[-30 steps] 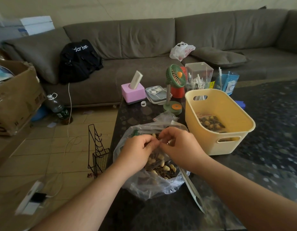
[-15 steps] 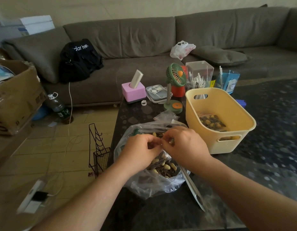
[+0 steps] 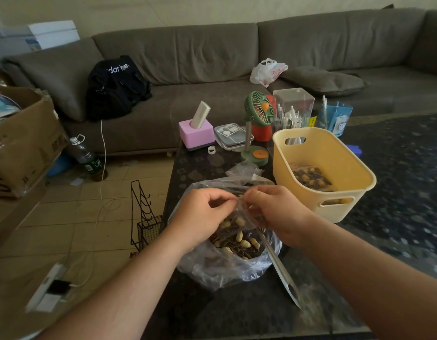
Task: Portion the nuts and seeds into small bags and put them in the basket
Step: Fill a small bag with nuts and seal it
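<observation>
Both hands pinching a small clear bag over the large bag of nuts and seeds.

Left hand and right hand with fingertips curled, pinching the thin top edge of a small clear bag, held above the crinkled large plastic bag of peanuts and striped seeds. Long metal scoop handle slanting out of that bag onto the dark speckled glossy table. Just right, smooth yellow plastic basket with cut-out handles, one filled bag inside. Behind, green desk fan, pink tissue box, clear square container. Beyond, grey fabric sofa with black backpack; tiled floor, wire rack, cardboard box at left.
</observation>
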The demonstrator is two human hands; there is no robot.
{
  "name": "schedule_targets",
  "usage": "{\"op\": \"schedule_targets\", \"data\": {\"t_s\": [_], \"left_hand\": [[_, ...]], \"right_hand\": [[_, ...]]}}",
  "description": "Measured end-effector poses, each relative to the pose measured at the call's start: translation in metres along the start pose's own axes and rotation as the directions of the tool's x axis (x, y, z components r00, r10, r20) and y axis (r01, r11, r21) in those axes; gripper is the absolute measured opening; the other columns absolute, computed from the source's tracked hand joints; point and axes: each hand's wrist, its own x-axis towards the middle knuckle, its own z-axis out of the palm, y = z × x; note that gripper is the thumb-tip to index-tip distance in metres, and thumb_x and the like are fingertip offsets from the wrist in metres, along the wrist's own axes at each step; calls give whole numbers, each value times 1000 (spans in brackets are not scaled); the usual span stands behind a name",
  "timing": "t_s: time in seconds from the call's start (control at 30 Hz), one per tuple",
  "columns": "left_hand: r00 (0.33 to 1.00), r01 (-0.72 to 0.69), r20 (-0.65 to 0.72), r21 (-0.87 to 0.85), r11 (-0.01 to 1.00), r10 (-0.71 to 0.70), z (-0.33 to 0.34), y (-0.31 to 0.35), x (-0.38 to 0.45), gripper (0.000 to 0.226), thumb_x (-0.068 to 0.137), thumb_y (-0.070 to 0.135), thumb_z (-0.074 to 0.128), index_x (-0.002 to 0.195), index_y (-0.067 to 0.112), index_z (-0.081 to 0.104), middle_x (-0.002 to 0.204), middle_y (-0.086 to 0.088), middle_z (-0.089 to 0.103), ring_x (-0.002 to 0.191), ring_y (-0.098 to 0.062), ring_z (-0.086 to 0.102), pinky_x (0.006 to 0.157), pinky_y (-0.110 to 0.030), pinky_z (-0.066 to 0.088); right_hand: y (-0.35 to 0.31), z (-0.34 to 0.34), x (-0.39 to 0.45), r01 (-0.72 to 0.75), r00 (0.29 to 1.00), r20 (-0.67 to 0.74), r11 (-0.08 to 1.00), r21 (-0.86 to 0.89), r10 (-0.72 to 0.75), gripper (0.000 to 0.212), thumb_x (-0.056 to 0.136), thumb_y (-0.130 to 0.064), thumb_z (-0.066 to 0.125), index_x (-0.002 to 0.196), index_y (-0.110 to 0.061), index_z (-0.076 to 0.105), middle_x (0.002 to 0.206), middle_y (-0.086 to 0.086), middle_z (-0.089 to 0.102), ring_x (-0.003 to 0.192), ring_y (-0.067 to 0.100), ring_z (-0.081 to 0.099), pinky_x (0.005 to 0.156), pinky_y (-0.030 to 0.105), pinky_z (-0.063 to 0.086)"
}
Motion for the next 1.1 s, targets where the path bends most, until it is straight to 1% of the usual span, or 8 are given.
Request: {"op": "schedule_targets", "data": {"t_s": [0.13, 0.3, 0.57, 0.7, 0.87, 0.93, 1.03, 1.1], "left_hand": [[999, 40, 4, -79, 996, -40, 0, 0, 1, 10, 98, 32, 76, 105, 33, 84, 96, 20, 80, 94, -1, 75, 92, -34, 62], [997, 70, 55, -144, 987, -62, 1, 2, -2, 10, 98, 28, 76, 105, 30, 83, 95, 14, 81, 92, -4, 77, 89, -31, 62], [995, 90, 63, -139, 986, -81, 0, 3, -3, 8, 98, 30, 76, 101, 32, 83, 94, 16, 80, 93, -2, 75, 88, -28, 60], [993, 88, 82, -113, 990, -79, 3, 1, -1, 9, 99, 31, 74, 101, 34, 82, 94, 16, 80, 93, -4, 76, 89, -32, 62], [994, 104, -1, -172, 980, -106, 3, 5, 0, 12, 99, 27, 74, 91, 32, 82, 88, 15, 78, 86, -2, 72, 76, -17, 57], [990, 130, -17, -232, 964, -137, 3, 5, 2, 12, 99, 29, 74, 91, 31, 83, 89, 12, 79, 87, -5, 73, 83, -25, 61], [988, 148, 8, -296, 944, -153, 2, 5, 3, 12, 100, 28, 74, 95, 33, 84, 98, 10, 81, 101, -10, 74, 93, -32, 58], [989, 145, 23, -297, 944, -145, 2, 6, 3, 14, 100, 27, 73, 96, 34, 84, 101, 9, 81, 107, -11, 73, 96, -32, 57]], "right_hand": [[0, -1, 4, 31, 1000, -6, 995, 90, -31, 17, 105, -21, 60, 106, -6, 70, 88, 9, 71, 77, 25, 66, 74, 41, 55], [-1, 1, 0, 263, 963, 37, 907, -328, -266, 3, 96, -21, 75, 93, -21, 76, 75, -8, 73, 63, 6, 66, 60, 20, 55], [-6, -11, 5, 185, 983, 43, 964, -190, -180, 10, 100, -24, 70, 104, -15, 73, 85, 0, 75, 75, 16, 68, 76, 33, 60], [-2, -2, 1, 214, 976, 100, 926, -311, -192, 11, 94, -24, 77, 103, -18, 75, 85, 3, 75, 68, 12, 70, 62, 21, 56], [-6, -11, 6, 132, 991, -1, 990, -41, -133, 13, 101, -15, 67, 95, -5, 70, 83, 14, 68, 69, 22, 64, 70, 35, 58], [-8, -13, 5, 103, 994, 23, 994, 23, -104, 16, 103, -23, 65, 100, -8, 69, 87, 9, 70, 71, 18, 67, 71, 34, 59], [-5, -11, 0, 59, 987, 158, 993, -104, -43, 34, 91, -44, 74, 116, -20, 72, 101, 5, 77, 89, 17, 75, 77, 33, 62], [-3, -7, 0, 78, 986, 159, 978, -192, -47, 30, 89, -39, 79, 109, -17, 76, 97, 13, 75, 84, 18, 73, 73, 28, 60]]}}
